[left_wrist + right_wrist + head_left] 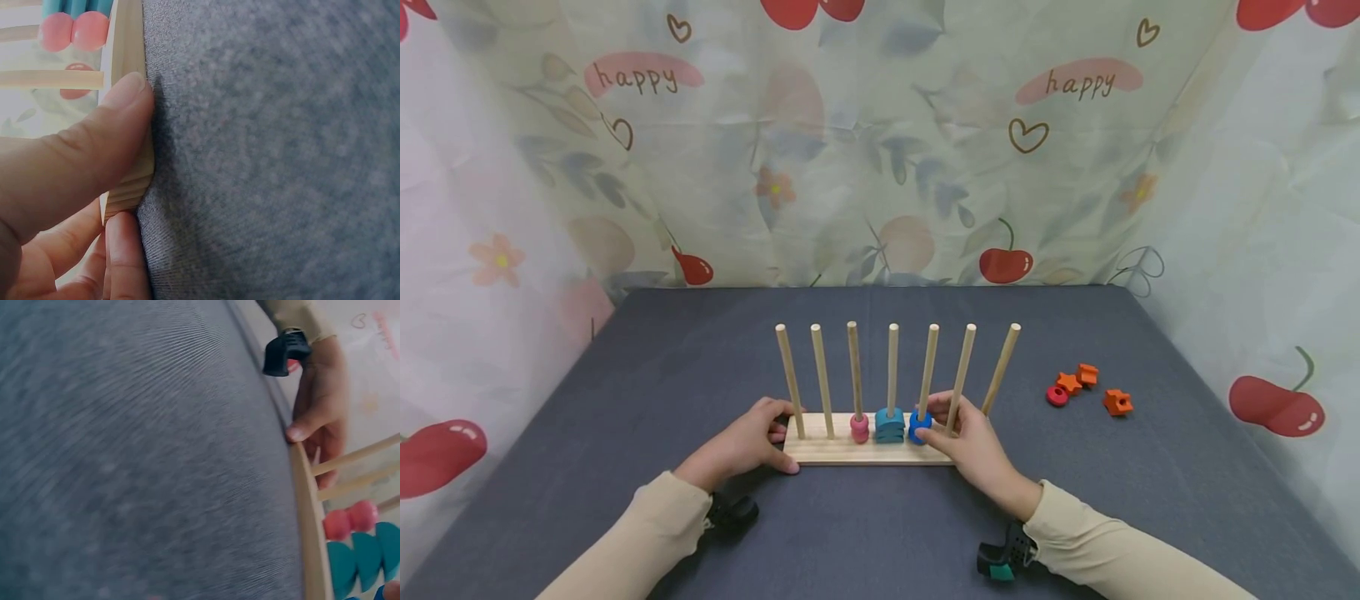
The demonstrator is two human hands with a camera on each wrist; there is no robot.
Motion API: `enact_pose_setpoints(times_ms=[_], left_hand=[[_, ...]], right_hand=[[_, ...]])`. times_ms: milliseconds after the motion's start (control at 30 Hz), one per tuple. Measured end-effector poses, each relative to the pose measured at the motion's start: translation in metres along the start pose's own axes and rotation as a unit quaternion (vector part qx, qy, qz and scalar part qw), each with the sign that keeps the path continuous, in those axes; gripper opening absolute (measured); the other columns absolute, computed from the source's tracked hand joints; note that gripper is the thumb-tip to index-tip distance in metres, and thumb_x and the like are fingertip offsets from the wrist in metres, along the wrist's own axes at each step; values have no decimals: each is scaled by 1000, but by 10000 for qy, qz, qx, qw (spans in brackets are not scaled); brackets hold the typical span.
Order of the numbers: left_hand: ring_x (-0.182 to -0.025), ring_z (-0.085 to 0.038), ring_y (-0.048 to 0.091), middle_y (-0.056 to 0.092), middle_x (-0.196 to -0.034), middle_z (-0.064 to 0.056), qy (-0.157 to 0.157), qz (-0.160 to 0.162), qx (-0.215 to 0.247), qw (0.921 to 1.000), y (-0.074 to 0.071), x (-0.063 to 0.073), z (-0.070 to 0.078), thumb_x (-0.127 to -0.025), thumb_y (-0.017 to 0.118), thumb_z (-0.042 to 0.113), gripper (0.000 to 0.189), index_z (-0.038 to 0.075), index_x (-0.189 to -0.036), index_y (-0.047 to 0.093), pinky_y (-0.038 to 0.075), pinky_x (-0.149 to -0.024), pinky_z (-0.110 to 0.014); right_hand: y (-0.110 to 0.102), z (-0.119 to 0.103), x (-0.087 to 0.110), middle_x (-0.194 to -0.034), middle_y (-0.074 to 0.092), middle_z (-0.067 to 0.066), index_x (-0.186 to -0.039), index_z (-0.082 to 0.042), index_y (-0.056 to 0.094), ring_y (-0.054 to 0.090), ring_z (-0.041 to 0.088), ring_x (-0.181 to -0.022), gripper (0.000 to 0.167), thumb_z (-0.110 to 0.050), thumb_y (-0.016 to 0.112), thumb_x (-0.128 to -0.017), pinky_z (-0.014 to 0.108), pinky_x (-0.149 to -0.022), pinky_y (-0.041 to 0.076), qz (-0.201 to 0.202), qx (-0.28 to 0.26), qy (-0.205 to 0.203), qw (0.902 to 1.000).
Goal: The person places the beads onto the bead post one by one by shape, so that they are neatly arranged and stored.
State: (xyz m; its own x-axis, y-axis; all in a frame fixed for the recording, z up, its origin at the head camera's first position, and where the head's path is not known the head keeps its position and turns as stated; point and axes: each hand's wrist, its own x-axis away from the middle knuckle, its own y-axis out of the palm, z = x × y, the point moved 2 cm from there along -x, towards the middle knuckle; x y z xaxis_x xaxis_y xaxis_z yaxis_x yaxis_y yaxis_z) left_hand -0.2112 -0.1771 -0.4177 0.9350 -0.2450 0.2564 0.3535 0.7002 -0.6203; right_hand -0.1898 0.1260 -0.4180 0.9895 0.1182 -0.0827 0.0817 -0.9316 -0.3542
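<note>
A wooden base (pixel 865 454) with several upright pegs lies on the table. My left hand (pixel 741 446) grips its left end, thumb (pixel 128 100) on the front edge and other fingers behind and beneath. Pink beads (pixel 859 429) sit on the third peg from the left. Teal curved pieces (pixel 890 427) are stacked on the middle peg. At the foot of the fifth peg, my right hand (pixel 977 450) pinches a blue bead (pixel 917 428), its fingers reaching around the sixth peg. In the right wrist view only a fingertip (pixel 392 591) of that hand shows.
To the right of the base lie loose pieces: an orange star (pixel 1069 383), a dark pink ring (pixel 1057 396) and other orange pieces (pixel 1117 402). A dark grey cloth (pixel 700 350) covers the table. Patterned curtains (pixel 850 167) hang behind and at both sides.
</note>
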Motion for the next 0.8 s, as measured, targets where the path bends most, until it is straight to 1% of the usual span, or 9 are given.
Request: enact_pose_setpoints(times_ms=[200,300,433,800], left_hand=[[-115,-30,53,42,-129,-16,-10,-17,3,10000,0,1,2,-63,90,6,82,0,-133,49,48,-93,-41],[-115,-29,53,42,-129,-15,-48,-3,10,10000,0,1,2,-62,90,6,82,1,-133,50,48,-94,-41],[-115,-29,52,42,-129,-14,-41,-4,6,10000,0,2,2,-63,90,6,81,2,-134,50,47,-94,-42],[-112,-28,51,42,-126,-14,1,-6,80,10000,0,1,0,-62,90,5,79,4,-132,53,48,-93,-41]], right_hand=[[3,7,-1,-108,66,8,-110,-6,58,61,21,-101,31,-4,74,-83,39,-91,50,-40,92,76,9999],[3,7,-1,-108,66,7,-110,-6,58,61,20,-101,31,-5,74,-84,40,-91,50,-36,95,75,9999],[3,6,0,-110,66,7,-111,-6,58,61,20,-102,31,-5,74,-84,42,-92,50,-47,29,100,9999],[2,6,1,-111,66,9,-112,-5,58,61,22,-104,32,-5,74,-84,41,-92,50,-69,41,123,9999]])
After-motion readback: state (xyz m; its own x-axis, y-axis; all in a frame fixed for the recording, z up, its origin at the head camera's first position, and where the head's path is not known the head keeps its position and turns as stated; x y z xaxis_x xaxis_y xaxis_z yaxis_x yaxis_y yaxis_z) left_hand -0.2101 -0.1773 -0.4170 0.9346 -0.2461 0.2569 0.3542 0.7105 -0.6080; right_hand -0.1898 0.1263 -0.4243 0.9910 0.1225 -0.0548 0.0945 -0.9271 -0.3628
